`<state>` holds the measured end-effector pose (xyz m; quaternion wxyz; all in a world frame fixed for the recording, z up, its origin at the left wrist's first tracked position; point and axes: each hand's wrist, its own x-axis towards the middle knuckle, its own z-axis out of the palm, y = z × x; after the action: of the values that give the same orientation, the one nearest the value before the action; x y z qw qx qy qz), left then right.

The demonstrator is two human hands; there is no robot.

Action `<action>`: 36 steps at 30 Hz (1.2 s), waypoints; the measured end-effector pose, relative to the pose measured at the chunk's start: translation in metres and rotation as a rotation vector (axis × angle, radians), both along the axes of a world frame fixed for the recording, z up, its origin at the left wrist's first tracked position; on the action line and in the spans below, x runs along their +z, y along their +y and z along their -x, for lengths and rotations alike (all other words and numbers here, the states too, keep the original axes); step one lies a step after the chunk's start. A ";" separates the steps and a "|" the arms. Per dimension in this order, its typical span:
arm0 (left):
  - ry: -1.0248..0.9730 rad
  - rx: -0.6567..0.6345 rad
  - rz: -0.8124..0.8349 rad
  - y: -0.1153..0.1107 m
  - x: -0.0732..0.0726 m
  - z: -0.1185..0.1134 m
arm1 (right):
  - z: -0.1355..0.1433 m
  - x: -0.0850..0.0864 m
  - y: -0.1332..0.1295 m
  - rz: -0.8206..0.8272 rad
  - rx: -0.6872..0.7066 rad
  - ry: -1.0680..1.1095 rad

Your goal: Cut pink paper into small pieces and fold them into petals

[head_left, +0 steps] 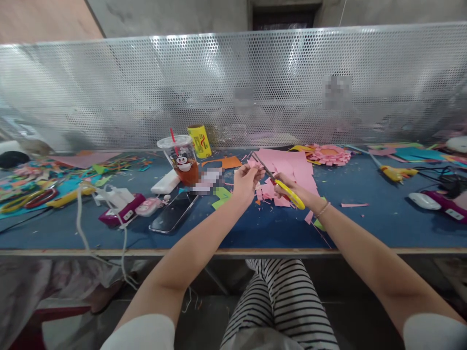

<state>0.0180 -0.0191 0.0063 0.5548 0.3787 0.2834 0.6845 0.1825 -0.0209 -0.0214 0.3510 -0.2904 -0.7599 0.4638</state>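
Observation:
My right hand [286, 187] is closed round the yellow handles of a pair of scissors [292, 194], whose dark blades point up and left. My left hand [247, 181] pinches a small piece of pink paper [256, 166] close beside the blades. Behind and under the hands lie pink paper sheets [301, 165], with small pink scraps around them. Green paper pieces [222, 195] rest left of my left hand. Beyond my right hand is a pink fringed paper flower [331, 154].
A drink cup [182, 163], yellow roll [200, 141], phone [173, 214] and purple power strip [122, 211] with white cables stand left. A yellow glue gun [397, 172] lies right. Behind the table [255, 231] rises a perforated metal screen [226, 87].

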 end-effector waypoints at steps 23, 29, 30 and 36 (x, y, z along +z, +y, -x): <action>0.052 -0.040 0.008 -0.007 0.006 0.001 | 0.005 0.001 -0.003 0.190 0.101 0.170; 0.072 -0.033 0.024 -0.009 0.007 0.001 | 0.005 0.003 -0.004 0.217 0.086 0.163; 0.074 -0.029 0.027 -0.009 0.007 0.001 | 0.005 0.004 -0.005 0.212 0.067 0.157; 0.084 -0.014 0.015 -0.005 0.006 0.003 | 0.005 0.005 -0.005 0.186 0.002 0.134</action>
<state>0.0153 -0.0237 0.0121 0.5499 0.4051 0.3089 0.6619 0.1773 -0.0260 -0.0164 0.3721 -0.2894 -0.6887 0.5509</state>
